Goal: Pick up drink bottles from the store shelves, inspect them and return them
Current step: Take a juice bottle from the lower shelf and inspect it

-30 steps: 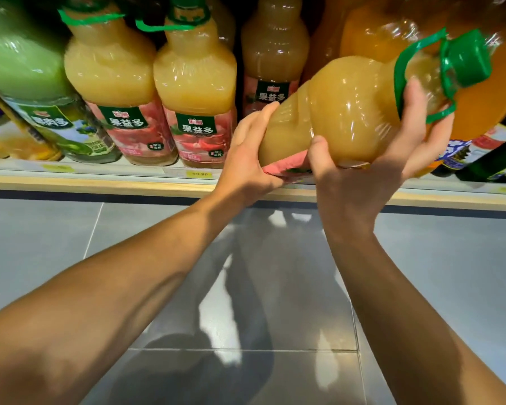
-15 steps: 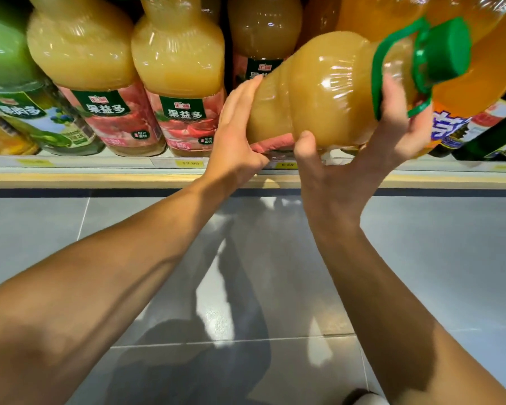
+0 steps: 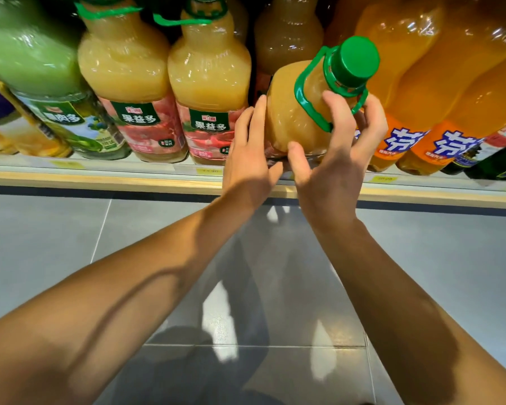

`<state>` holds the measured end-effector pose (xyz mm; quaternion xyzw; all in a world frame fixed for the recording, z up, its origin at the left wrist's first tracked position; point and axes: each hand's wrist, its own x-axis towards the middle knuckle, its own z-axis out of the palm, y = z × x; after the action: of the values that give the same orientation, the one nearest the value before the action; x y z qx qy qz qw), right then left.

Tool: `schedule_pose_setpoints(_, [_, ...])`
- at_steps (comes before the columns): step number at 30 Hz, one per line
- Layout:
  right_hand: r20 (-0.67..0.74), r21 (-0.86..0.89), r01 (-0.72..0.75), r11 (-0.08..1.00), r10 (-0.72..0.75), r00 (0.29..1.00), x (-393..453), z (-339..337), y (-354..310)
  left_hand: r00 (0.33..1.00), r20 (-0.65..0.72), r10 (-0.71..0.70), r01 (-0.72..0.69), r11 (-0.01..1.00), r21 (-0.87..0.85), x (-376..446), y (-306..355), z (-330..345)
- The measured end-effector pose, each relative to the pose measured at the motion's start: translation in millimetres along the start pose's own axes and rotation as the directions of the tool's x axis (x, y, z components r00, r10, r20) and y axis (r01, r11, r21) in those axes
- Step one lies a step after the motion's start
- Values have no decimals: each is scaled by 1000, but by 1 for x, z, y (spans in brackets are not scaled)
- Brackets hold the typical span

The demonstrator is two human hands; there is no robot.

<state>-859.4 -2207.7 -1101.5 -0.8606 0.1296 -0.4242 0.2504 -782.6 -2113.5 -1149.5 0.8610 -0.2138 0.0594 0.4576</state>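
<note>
A big bottle of cloudy yellow juice (image 3: 287, 112) with a green cap and a green carry loop stands nearly upright at the shelf's front, leaning slightly right. My right hand (image 3: 333, 159) wraps its shoulder from the right, fingers through and around the loop, thumb under the body. My left hand (image 3: 250, 153) lies flat against the bottle's left side, fingers straight. The bottle's lower label is hidden behind both hands.
Two matching juice bottles (image 3: 211, 92) stand to the left, then a green juice bottle (image 3: 32, 68). Large orange soda bottles (image 3: 421, 92) crowd the right. The wooden-edged shelf (image 3: 129, 179) carries yellow price tags. Grey tiled floor lies below.
The bottle has swung from lying almost sideways, cap to the right, to nearly upright and has gone back into the gap on the shelf. Both hands followed it.
</note>
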Motion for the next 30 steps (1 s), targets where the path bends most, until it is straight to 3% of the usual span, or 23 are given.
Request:
schedule_pose_setpoints(4, [21,-15,57,998,-57,998,5,0,-4,977,-119,178,-146,960,239,-6,6,-16])
schedule_pose_setpoints(6, [57,-20,94,995,-93,994,13,0,-4,958,-91,272,-216,893,394,-5,8,-24])
schedule_pose_setpoints(11, [261,-116,32,993,0,965,50,8,-9,978,-19,206,-152,779,608,18,17,-38])
schedule_pose_setpoints(19, [312,-232,83,969,-7,950,66,12,-10,990,-26,141,-85,722,687,31,24,-38])
schedule_pose_setpoints(30, [336,-212,105,972,-28,941,69,14,-5,992,30,126,-107,668,736,33,28,-41])
